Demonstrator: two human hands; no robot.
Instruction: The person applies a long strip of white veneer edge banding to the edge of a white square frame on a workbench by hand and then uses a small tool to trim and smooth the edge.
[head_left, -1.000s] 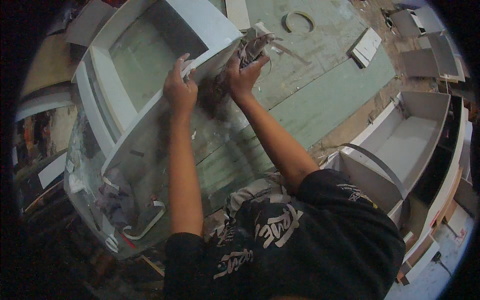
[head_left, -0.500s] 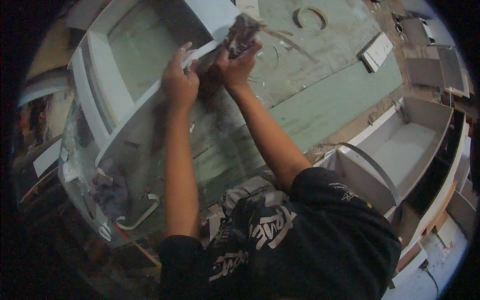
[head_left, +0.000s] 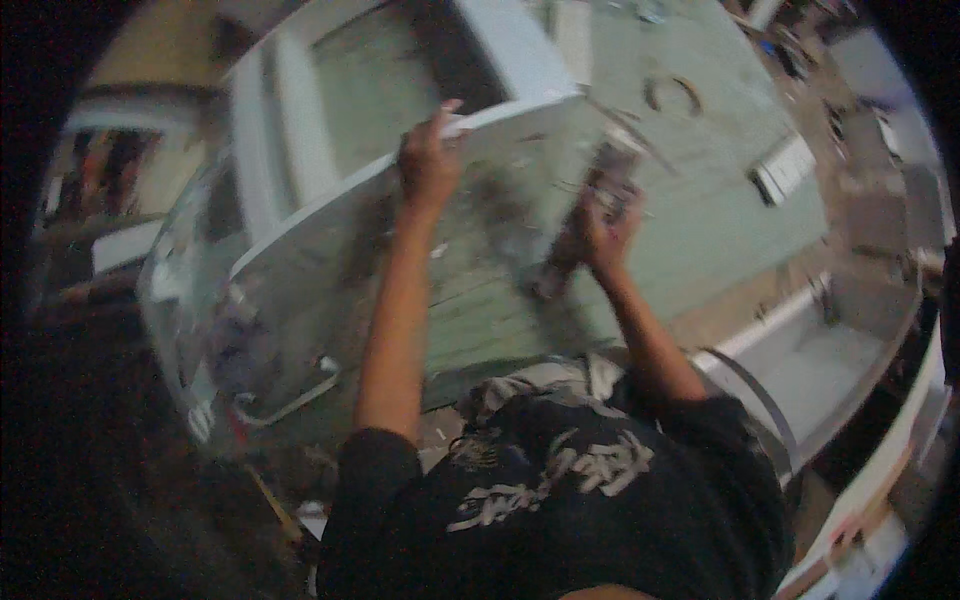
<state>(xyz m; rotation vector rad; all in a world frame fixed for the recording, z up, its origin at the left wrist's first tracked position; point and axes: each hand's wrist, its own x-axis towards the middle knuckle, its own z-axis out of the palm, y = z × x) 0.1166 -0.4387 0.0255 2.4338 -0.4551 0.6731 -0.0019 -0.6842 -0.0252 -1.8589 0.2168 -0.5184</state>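
Note:
A white box-like frame [head_left: 310, 203] with a dark inner panel lies on the green worktop [head_left: 700, 240] at the upper left. My left hand [head_left: 430, 165] grips its near edge, fingers curled over the rim and one fingertip pointing up. Away from the frame, over the worktop to the right, my right hand [head_left: 608, 232] is wrapped round a long, brownish block-like tool [head_left: 562, 262]. Motion smears this tool, so its exact kind does not show. It sticks out at both ends of the hand.
A ring of strip [head_left: 675, 97] and a white block [head_left: 785, 172] lie on the worktop's far right. At the right stands an open white drawer-like box [head_left: 810, 340] with a curved dark strip [head_left: 755, 385]. A grey cloth [head_left: 240, 350] sits at the near left corner.
My right hand has moved right and nearer to me with the block-like tool, away from the frame's edge. My left hand stays at that edge. The whole view has shifted.

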